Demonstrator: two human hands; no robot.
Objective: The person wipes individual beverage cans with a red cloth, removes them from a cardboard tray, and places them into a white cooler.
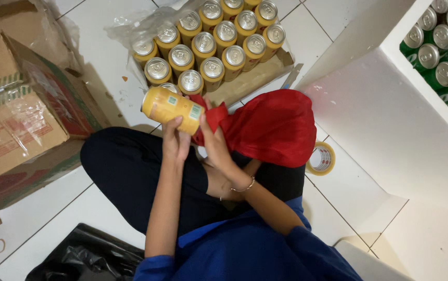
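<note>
While seated: the person sits cross-legged on the white tiled floor, both hands raised over the lap.
Left hand: gripping a yellow can from below, fingers wrapped round its lower side; the can lies tilted, its top pointing up and to the left.
Right hand: clenched on a red cloth, a fold of it pressed against the can's bottom end; a thin bracelet sits on this wrist.
Red cloth: most of it bunches to the right of the can, draped over the knee.
Can tray: a cardboard tray with torn plastic wrap holds rows of upright yellow cans, just beyond the held can.
Left side: an opened cardboard box lies on the floor, near the knee.
Right side: a roll of tape lies on the floor just beside the cloth; a white cooler holds green cans standing upright.
Near edge: a black plastic bag lies by the leg.
</note>
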